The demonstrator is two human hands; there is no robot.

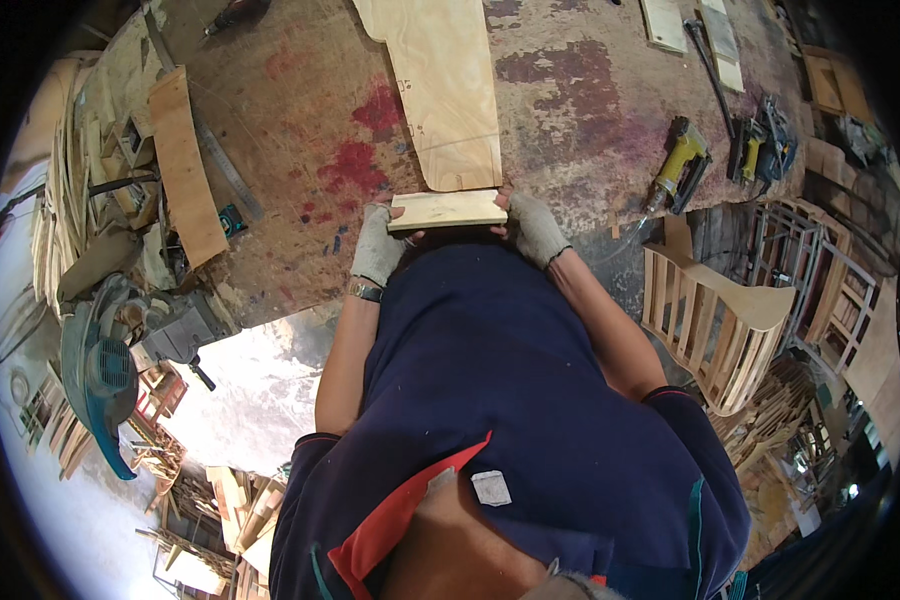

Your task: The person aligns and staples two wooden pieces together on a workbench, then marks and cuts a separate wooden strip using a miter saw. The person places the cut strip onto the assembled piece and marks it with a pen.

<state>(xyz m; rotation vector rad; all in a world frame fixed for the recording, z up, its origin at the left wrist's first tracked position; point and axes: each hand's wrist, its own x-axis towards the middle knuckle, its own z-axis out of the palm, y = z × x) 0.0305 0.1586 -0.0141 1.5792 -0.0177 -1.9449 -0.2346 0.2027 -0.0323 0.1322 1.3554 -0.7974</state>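
Observation:
A short, pale rectangular wooden board [449, 211] is held level at the near edge of the workbench, in front of my dark blue shirt. At its left end my left hand [377, 245], in a light fingerless glove, is closed on it. My right hand [536, 228], gloved the same way, grips the opposite end. Just beyond the board lies a long plywood panel [452, 100] with a stepped left side and a rounded near end. The board's far edge is close to the panel's near end; I cannot tell if they touch.
On the stained workbench [310, 120], a brown wood strip [187, 165] and a metal ruler [228, 170] lie left. Yellow-and-black air nailers [681, 165] sit right. A teal power saw [105, 365] stands beyond the left edge; curved slatted wooden parts [715, 320] stand at the right.

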